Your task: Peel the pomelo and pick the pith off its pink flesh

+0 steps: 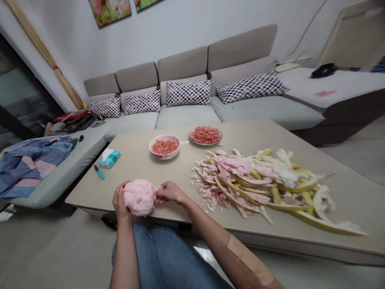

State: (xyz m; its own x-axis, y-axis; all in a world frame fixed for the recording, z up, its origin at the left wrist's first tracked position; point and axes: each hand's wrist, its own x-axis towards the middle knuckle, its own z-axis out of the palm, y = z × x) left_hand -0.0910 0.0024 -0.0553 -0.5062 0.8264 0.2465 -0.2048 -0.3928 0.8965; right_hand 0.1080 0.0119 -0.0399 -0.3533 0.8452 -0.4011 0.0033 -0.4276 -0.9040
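A round, peeled pink pomelo [139, 197] is held at the table's front edge, above my lap. My left hand [120, 202] wraps round its left side. At its right side, my right hand [169, 192] pinches a small bit of pink pith [158, 188] that seems joined to the fruit. Beyond the fruit stands a white bowl [164, 155] with loose pink pomelo flesh in it. To the right of that bowl is a dark-rimmed plate [207, 143] heaped with more flesh.
A large pile of yellow-and-white peel [252, 176] with pink pith scraps covers the table's right part. On the left lie a turquoise-handled knife [99, 171] and a blue tissue pack [109, 158]. A grey sofa [188, 114] with checked cushions runs behind the table [135, 168].
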